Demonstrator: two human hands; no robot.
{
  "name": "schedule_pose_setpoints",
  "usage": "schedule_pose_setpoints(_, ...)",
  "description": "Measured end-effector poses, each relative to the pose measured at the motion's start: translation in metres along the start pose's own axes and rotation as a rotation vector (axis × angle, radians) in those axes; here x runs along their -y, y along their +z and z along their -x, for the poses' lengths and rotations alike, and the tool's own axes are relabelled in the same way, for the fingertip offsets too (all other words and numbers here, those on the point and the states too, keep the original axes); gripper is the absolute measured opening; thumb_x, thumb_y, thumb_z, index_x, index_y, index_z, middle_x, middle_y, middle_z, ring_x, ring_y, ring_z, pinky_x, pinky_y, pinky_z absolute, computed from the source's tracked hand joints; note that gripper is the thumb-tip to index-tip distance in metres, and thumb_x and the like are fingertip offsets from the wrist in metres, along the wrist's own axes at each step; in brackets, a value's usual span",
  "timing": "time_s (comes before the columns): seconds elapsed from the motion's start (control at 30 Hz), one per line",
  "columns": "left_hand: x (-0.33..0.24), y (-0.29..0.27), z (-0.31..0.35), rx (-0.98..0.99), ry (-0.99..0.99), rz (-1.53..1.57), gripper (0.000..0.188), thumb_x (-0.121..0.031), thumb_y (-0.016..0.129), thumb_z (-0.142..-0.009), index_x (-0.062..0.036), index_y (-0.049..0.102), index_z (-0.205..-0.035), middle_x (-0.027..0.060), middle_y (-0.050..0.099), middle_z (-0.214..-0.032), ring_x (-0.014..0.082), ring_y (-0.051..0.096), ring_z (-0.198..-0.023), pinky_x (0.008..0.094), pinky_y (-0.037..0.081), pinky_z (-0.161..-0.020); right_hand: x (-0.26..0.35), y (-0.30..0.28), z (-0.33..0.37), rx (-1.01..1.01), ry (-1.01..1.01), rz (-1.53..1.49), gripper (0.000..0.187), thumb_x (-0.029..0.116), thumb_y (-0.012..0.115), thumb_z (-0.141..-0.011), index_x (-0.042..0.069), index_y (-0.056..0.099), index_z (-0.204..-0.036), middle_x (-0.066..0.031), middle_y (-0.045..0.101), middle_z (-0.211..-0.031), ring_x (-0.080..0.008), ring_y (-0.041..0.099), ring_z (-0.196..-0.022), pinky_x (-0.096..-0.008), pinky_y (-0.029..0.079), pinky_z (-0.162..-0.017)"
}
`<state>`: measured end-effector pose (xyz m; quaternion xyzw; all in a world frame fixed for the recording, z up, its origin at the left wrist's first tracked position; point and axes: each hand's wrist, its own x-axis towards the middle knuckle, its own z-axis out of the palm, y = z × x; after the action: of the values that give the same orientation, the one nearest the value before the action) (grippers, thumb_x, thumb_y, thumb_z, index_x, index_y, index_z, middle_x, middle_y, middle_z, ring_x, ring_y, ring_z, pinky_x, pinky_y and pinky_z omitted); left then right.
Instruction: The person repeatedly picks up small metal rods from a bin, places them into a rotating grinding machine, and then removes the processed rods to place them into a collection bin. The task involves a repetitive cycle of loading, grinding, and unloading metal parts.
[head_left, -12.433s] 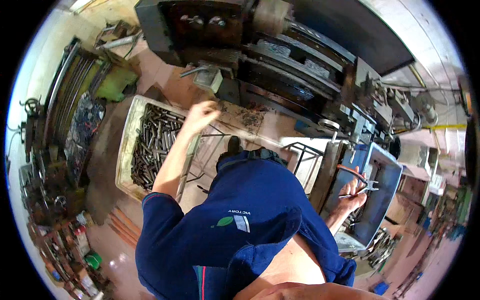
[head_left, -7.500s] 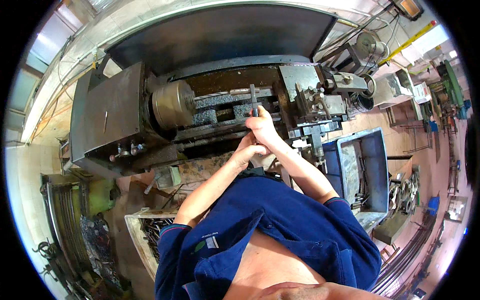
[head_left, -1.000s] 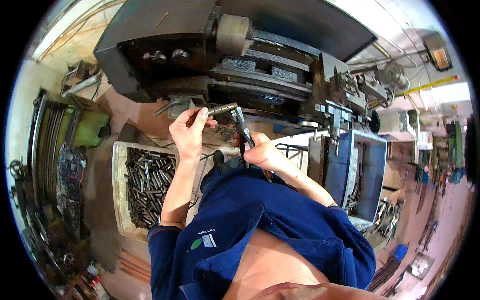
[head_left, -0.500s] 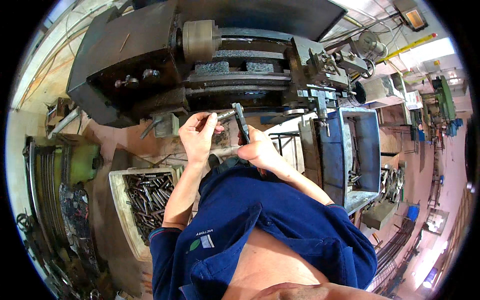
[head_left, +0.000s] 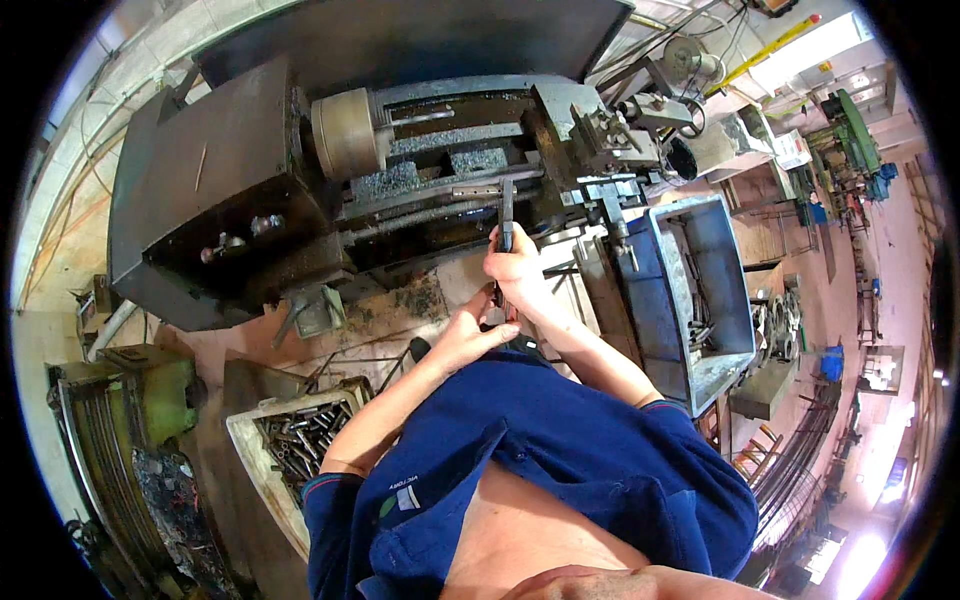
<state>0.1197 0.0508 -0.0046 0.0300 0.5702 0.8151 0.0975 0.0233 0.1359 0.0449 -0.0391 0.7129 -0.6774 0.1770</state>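
Note:
My right hand [head_left: 514,268] is wrapped around a long dark wrench-like tool [head_left: 506,215], which points away from me toward the lathe bed. At the tool's far end a slim metal pin [head_left: 474,191] with small holes sticks out to the left, apparently caught in its jaws. My left hand [head_left: 478,335] is closed around the near end of the same tool, close to my waist; its fingertips are partly hidden. Beyond both hands stands a dark lathe [head_left: 230,170] with a round chuck [head_left: 347,134].
Metal chips [head_left: 385,182] lie on the lathe bed. A blue crate [head_left: 667,300] with metal rods stands at right. Down to the left, a pale crate [head_left: 250,445] holds many metal pins. Green machinery [head_left: 150,395] stands at far left.
My left hand has left the pin and come down to the tool's near end. The tool, with the pin at its head, has moved out over the lathe bed. The view has shifted.

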Motion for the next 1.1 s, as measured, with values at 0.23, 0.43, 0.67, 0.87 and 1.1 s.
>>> schedule_pose_setpoints(0.23, -0.017, -0.007, -0.074, -0.076, -0.174, 0.119, 0.06, 0.002, 0.062, -0.062, 0.0001, 0.04, -0.118, 0.0065, 0.053, -0.103, 0.015, 0.052, -0.095, 0.0282, 0.042, -0.083, -0.007, -0.012, -0.061, -0.001, 0.04, -0.141, 0.021, 0.001, 0.053, -0.062, 0.005, 0.045, -0.081, 0.0017, 0.04, -0.068, -0.0091, 0.037, -0.06, -0.024, 0.033, -0.052)
schedule_pose_setpoints(0.43, -0.022, -0.011, -0.128, -0.174, -0.199, 0.144, 0.057, 0.0, 0.061, -0.055, 0.0019, 0.045, -0.11, 0.0072, 0.056, -0.095, 0.016, 0.055, -0.089, 0.0275, 0.044, -0.079, 0.017, -0.031, -0.1, 0.148, 0.059, -0.175, 0.038, -0.002, 0.051, -0.063, 0.004, 0.048, -0.101, 0.0013, 0.044, -0.07, -0.0084, 0.041, -0.058, -0.0217, 0.034, -0.052)
schedule_pose_setpoints(0.67, -0.037, -0.01, -0.148, -0.221, -0.221, 0.278, 0.054, 0.0, 0.058, -0.054, 0.0027, 0.046, -0.107, 0.0066, 0.057, -0.085, 0.0148, 0.055, -0.079, 0.0254, 0.044, -0.07, 0.011, -0.034, -0.133, 0.146, 0.034, -0.053, 0.038, 0.003, 0.055, -0.06, 0.002, 0.047, -0.097, -0.0019, 0.046, -0.068, -0.0101, 0.042, -0.058, -0.0255, 0.036, -0.048)
schedule_pose_setpoints(0.87, -0.052, -0.02, -0.146, -0.17, -0.177, 0.165, 0.042, -0.004, 0.057, -0.06, 0.0028, 0.05, -0.101, 0.0067, 0.058, -0.082, 0.0141, 0.058, -0.074, 0.0259, 0.047, -0.064, 0.021, -0.023, -0.139, 0.113, 0.062, 0.05, 0.033, 0.006, 0.055, -0.06, 0.001, 0.046, -0.091, -0.0042, 0.046, -0.068, -0.0135, 0.043, -0.062, -0.0274, 0.037, -0.052)
schedule_pose_setpoints(1.1, -0.053, -0.039, -0.123, -0.274, -0.146, 0.185, 0.041, -0.007, 0.057, -0.06, 0.0022, 0.05, -0.099, 0.0069, 0.057, -0.081, 0.0151, 0.057, -0.073, 0.0271, 0.047, -0.062, 0.032, 0.012, -0.135, 0.188, 0.138, 0.116, 0.03, 0.009, 0.055, -0.06, 0.001, 0.046, -0.087, -0.0062, 0.046, -0.07, -0.0153, 0.044, -0.066, -0.0295, 0.038, -0.057)
